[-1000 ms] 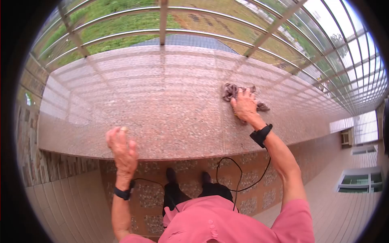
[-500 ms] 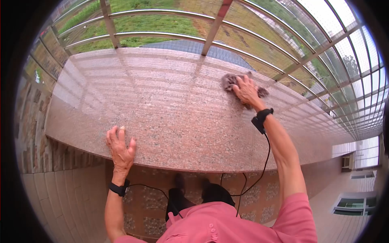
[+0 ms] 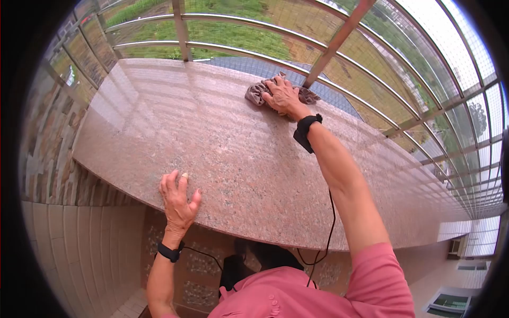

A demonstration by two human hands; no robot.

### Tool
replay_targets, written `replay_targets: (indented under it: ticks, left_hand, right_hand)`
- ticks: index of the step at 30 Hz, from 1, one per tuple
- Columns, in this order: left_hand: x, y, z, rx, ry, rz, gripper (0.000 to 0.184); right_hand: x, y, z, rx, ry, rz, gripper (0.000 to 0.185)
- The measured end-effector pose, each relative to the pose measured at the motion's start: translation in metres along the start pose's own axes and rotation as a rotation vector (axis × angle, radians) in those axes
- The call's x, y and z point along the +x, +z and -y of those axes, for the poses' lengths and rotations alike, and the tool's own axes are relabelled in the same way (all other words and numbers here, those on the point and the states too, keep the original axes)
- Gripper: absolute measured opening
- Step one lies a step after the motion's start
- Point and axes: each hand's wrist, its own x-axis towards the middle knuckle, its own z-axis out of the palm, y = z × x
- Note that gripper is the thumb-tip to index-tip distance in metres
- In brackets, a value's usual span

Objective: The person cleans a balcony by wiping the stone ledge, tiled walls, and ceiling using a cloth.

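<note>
My right hand (image 3: 284,97) presses down on a crumpled brown cloth (image 3: 256,94) near the far edge of a speckled pink stone slab (image 3: 222,153), close to the metal railing. Parts of the cloth stick out on both sides of the hand. Near the slab's front edge, at the left, my left hand (image 3: 179,201) rests on the stone with its fingers apart and nothing in it. Each wrist wears a black band with a cable.
Metal railing bars (image 3: 233,47) run along the slab's far side, with grass and a bluish roof beyond. A stone-clad wall (image 3: 53,153) stands at the left. Black cables (image 3: 331,222) hang by the front edge, above a patterned floor. A window (image 3: 448,303) is at the lower right.
My right hand has slid the cloth leftward and toward the slab's far edge. The view has turned. My left hand went from partly curled to spread on the slab.
</note>
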Motion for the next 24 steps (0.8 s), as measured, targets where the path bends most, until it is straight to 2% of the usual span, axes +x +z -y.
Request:
replay_targets:
  ticks: [5, 8, 12, 19, 24]
  left_hand:
    - [0.003, -0.005, -0.004, 0.016, -0.046, 0.031, 0.051]
    - [0.005, -0.005, -0.005, -0.001, -0.061, 0.035, 0.05]
    - [0.006, -0.008, -0.005, -0.009, -0.067, 0.022, 0.047]
    - [0.004, -0.01, 0.002, -0.103, -0.11, 0.019, 0.042]
    - [0.003, -0.008, 0.004, -0.104, -0.098, 0.005, 0.04]
  right_hand:
    - [0.044, 0.022, 0.051, 0.039, -0.053, -0.031, 0.061]
    - [0.066, 0.039, 0.087, -0.008, -0.177, -0.092, 0.058]
    - [0.097, 0.042, 0.132, 0.062, -0.315, -0.048, 0.055]
    - [0.159, 0.061, 0.172, 0.098, -0.486, -0.087, 0.049]
    - [0.162, 0.054, 0.179, 0.057, -0.478, -0.096, 0.053]
